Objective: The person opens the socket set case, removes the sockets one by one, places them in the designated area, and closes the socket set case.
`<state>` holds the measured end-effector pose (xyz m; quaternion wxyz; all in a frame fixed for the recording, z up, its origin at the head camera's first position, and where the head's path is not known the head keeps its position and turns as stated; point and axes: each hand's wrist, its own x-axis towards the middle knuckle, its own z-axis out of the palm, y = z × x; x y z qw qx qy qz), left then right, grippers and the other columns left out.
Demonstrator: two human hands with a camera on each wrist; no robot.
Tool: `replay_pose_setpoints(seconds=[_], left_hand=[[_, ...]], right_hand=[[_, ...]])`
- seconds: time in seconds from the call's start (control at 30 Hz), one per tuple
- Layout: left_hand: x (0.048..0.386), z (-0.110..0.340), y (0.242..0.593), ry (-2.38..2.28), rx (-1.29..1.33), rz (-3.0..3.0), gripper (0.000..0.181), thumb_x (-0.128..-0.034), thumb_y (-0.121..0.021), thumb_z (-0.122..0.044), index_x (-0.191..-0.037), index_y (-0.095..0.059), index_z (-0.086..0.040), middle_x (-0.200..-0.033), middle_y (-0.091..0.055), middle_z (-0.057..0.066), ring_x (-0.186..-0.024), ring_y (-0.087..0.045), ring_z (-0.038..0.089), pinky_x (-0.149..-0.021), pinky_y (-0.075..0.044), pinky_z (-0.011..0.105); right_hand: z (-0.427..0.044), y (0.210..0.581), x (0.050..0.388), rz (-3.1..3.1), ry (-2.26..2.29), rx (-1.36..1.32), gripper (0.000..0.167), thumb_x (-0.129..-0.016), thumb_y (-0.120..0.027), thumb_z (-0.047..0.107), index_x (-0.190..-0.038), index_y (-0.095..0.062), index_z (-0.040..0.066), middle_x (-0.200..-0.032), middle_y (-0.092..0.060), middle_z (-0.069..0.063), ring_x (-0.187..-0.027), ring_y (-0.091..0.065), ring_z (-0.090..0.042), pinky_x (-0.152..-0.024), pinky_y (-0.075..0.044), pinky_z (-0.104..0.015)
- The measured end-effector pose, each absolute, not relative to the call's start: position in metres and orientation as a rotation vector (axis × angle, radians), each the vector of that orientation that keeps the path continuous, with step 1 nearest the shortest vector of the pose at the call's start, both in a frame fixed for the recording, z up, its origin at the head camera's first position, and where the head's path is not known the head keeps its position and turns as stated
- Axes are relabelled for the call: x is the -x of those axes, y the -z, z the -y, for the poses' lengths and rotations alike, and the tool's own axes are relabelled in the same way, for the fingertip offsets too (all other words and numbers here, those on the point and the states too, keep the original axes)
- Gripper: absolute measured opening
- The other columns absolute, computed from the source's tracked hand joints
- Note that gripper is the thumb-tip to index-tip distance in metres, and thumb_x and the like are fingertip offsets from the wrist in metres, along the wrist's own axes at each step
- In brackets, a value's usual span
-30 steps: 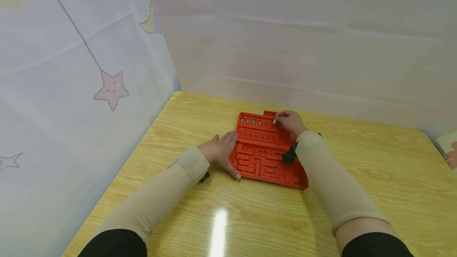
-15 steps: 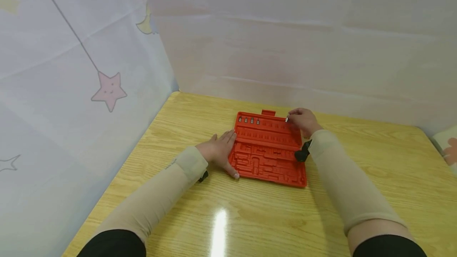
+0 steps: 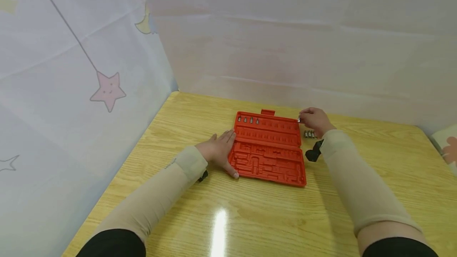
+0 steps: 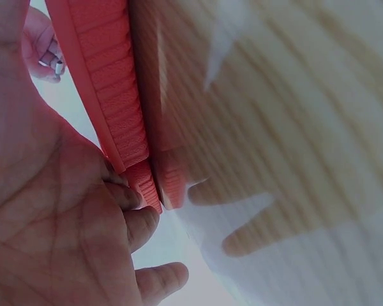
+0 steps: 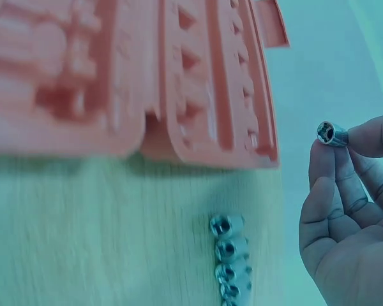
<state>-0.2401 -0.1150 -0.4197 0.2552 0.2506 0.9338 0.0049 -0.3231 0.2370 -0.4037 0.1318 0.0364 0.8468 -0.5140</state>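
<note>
An open red case (image 3: 267, 162) lies on the table with several metal sockets (image 3: 251, 120) standing at the left of its far row. My left hand (image 3: 220, 152) rests against the case's left side, fingers straight; the left wrist view shows its fingers (image 4: 140, 226) along the red edge (image 4: 108, 83). My right hand (image 3: 315, 120) is just beyond the case's far right corner. Between thumb and fingertips it pinches a small metal socket (image 5: 332, 134), its hollow end facing the right wrist camera. Several more sockets (image 5: 230, 250) stand or lie in a row on the table beside the case.
The wooden table (image 3: 271, 217) extends around the case. A pale cloth wall (image 3: 250, 50) rises behind its far edge, and a second one with a pink star (image 3: 108, 90) is at the left. A patterned cloth (image 3: 448, 146) shows at the far right.
My right hand has moved right with the socket, from above the far row to past the case's right corner, uncovering sockets on the table. The left hand has kept its place.
</note>
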Motion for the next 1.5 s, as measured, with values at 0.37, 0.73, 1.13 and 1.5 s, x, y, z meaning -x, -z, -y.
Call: replay_pose_setpoints(seconds=[0.37,0.73,1.13,1.5], left_hand=[[0.239,0.117,0.422,-0.021,-0.683,-2.535,0.146,-0.0704,-0.070,-0.086,-0.165,0.004,-0.003,-0.171,0.012,0.012,-0.158,0.006,0.029,-0.124,-0.008,0.056],[0.238,0.117,0.422,-0.016,-0.695,-2.541,0.145,-0.0711,-0.070,-0.086,-0.165,0.003,-0.003,-0.172,0.011,0.013,-0.158,0.003,0.030,-0.124,-0.009,0.057],[0.240,0.117,0.426,0.001,-0.689,-2.535,0.146,-0.0704,-0.069,-0.087,-0.165,0.006,-0.004,-0.171,0.014,0.012,-0.158,0.005,0.028,-0.124,-0.009,0.056],[0.239,0.117,0.421,-0.042,-0.682,-2.541,0.146,-0.0707,-0.071,-0.085,-0.165,0.005,-0.004,-0.172,0.012,0.011,-0.158,0.006,0.028,-0.124,-0.007,0.055]], right_hand=[[-0.268,0.407,0.322,-2.488,1.422,-0.145,0.052,-0.111,-0.042,0.024,-0.150,-0.039,-0.011,-0.143,-0.050,-0.030,-0.134,-0.048,-0.043,-0.114,-0.039,-0.053],[-0.299,0.418,0.314,-2.529,1.335,-0.152,0.051,-0.111,-0.043,0.023,-0.147,-0.043,-0.013,-0.135,-0.055,-0.028,-0.128,-0.052,-0.041,-0.112,-0.040,-0.055],[-0.313,0.429,0.305,-2.567,1.202,-0.183,0.050,-0.111,-0.042,0.022,-0.146,-0.044,-0.015,-0.131,-0.054,-0.028,-0.109,-0.058,-0.033,-0.094,-0.051,-0.048],[-0.308,0.429,0.302,-2.624,1.066,-0.189,0.050,-0.109,-0.043,0.022,-0.143,-0.048,-0.014,-0.138,-0.051,-0.034,-0.121,-0.053,-0.046,-0.102,-0.045,-0.059]])
